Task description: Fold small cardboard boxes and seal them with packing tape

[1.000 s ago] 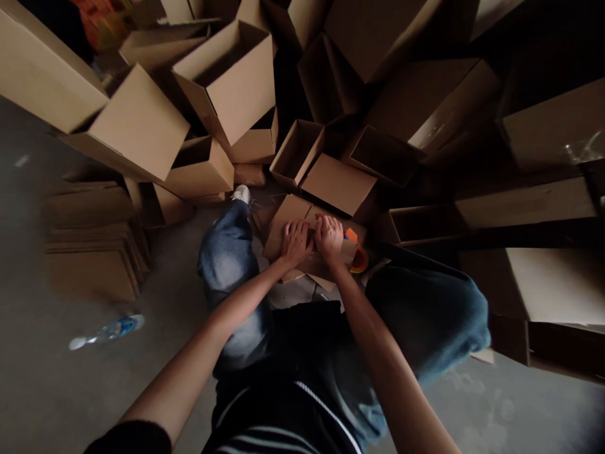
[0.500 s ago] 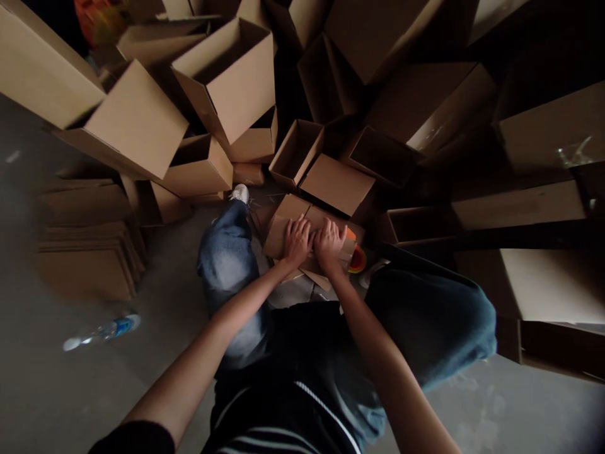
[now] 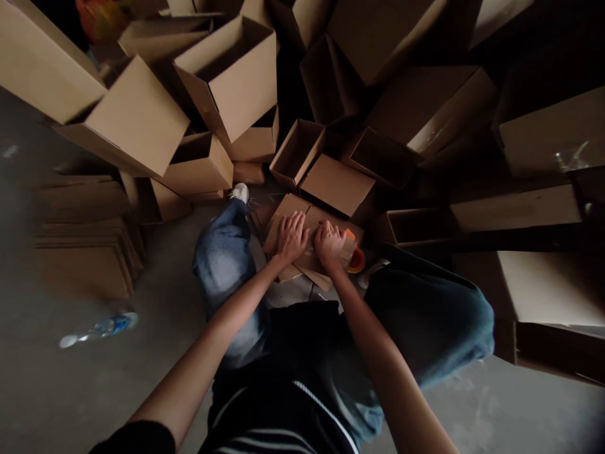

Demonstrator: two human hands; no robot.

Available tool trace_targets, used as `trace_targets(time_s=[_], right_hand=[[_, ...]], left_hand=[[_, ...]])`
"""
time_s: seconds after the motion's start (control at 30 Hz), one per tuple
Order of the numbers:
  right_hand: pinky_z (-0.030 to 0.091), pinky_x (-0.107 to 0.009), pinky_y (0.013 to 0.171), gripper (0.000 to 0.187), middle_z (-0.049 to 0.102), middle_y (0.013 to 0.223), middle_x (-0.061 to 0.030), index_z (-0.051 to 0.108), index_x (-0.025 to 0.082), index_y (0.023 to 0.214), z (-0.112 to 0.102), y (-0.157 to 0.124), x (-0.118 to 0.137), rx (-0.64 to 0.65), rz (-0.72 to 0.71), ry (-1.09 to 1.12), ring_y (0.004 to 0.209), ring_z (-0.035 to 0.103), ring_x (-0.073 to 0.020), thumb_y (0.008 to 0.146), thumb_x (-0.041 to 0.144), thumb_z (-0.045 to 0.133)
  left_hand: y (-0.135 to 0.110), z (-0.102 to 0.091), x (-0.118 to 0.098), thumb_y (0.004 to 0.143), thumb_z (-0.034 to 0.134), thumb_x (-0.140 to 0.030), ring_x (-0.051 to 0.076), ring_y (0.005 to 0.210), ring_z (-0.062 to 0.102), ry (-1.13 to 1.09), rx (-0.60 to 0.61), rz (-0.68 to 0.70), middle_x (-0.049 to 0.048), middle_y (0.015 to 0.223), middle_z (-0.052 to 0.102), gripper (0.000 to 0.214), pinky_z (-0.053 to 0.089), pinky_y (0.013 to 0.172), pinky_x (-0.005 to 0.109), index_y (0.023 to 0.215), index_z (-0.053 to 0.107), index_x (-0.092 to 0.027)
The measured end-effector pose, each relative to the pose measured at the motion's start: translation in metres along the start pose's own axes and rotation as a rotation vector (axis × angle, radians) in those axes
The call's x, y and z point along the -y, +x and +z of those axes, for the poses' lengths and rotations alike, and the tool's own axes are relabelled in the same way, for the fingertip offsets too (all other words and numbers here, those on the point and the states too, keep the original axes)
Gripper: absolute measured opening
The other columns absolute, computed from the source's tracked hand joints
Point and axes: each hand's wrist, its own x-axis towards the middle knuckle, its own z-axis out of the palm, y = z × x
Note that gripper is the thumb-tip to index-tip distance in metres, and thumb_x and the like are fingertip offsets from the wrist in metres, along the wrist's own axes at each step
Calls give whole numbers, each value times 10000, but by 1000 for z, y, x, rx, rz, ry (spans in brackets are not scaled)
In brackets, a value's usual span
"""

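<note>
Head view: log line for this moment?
left hand: flat on cardboard box | right hand: curled on same box | orange-red object: beside right hand | water bottle: on floor

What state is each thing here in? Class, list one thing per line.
left hand, open, fingers spread flat on the box
right hand, fingers curled on the box; grip unclear
box, top flaps folded down, lying on the floor
piled boxes, assembled, several open
flat cardboard stack, folded flat, stacked
bottle, lying on its side
</note>
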Motion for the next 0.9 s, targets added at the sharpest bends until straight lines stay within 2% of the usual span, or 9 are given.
trace_targets(time_s=[0.17,0.27,0.37,0.43,0.53,0.63,0.9], right_hand=[[310,-379,907,339,742,1075,-131,644,134,1118,1,1,-1,10,3,-1,1019,629,-265,981,200,340],[315,-383,901,342,741,1068,-134,643,139,1110,2,1,-1,-2,-4,-1,1014,627,-268,981,200,332],[319,-385,903,338,742,1061,-138,643,142,1104,1,1,-1,-8,-15,1,1011,625,-267,979,196,333],[318,-387,908,335,741,1068,-140,642,142,1103,1,1,-1,-2,-10,-1,1016,625,-266,978,196,336],[315,-385,906,339,741,1075,-140,638,144,1109,0,2,-1,6,-2,0,1013,625,-264,976,198,331],[316,-383,897,338,742,1069,-138,636,146,1102,0,2,-3,2,-9,6,1006,624,-262,974,196,327],[327,-372,923,360,731,1094,-129,626,144,1153,1,-1,-3,-11,-10,9,1034,618,-255,993,204,309]], left_hand=[[6,-5,27,1031,346,-314,272,1510,301,46,-119,-228,181,1570,428,537,188,1248,503,1500,425,-64],[10,-4,36,1031,361,-329,292,1489,340,45,-194,-379,220,1547,444,551,268,1217,477,1489,420,-30],[15,-5,37,1029,386,-372,326,1382,493,1,-199,-561,272,1505,471,586,425,1103,430,1487,410,-6],[17,-7,34,1036,382,-399,332,1233,622,-49,-129,-632,270,1424,557,578,499,996,405,1475,441,-28],[21,-10,31,1049,356,-400,324,1085,699,-73,-32,-649,226,1232,696,512,517,924,384,1394,542,-70],[22,-11,31,1053,346,-404,321,1051,710,-37,-19,-642,204,1121,739,474,511,902,366,1297,604,-90],[20,-12,31,1062,342,-395,307,975,733,-2,-12,-628,192,1062,749,416,511,833,347,1185,626,-116]])
